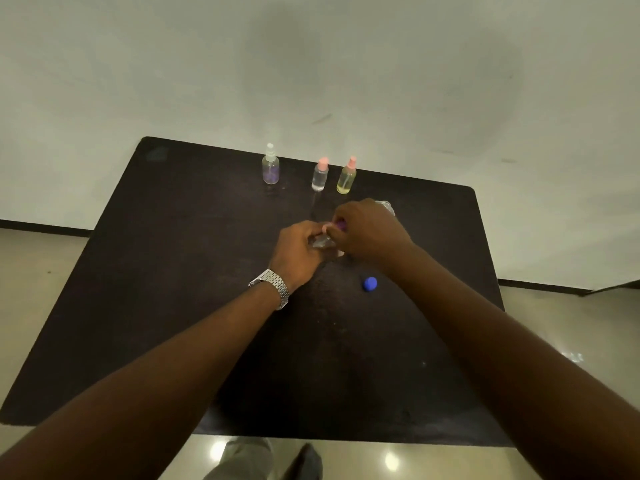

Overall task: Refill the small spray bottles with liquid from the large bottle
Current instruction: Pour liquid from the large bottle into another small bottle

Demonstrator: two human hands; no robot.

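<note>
My left hand (300, 250) grips a small clear spray bottle (322, 241) at the middle of the dark table (173, 271). My right hand (367, 233) is closed on that bottle's purple spray top (341, 224). The large clear bottle (384, 205) shows only a sliver behind my right hand. Three small spray bottles stand in a row at the table's far edge: one with a clear top and purple tint (270, 165), one with a pink top and clear liquid (320, 174), and one with a pink top and yellow liquid (347, 176).
A blue cap (370, 284) lies on the table just right of my wrists. A metal watch (275, 287) sits on my left wrist. A pale wall stands behind the table, and glossy floor shows around it.
</note>
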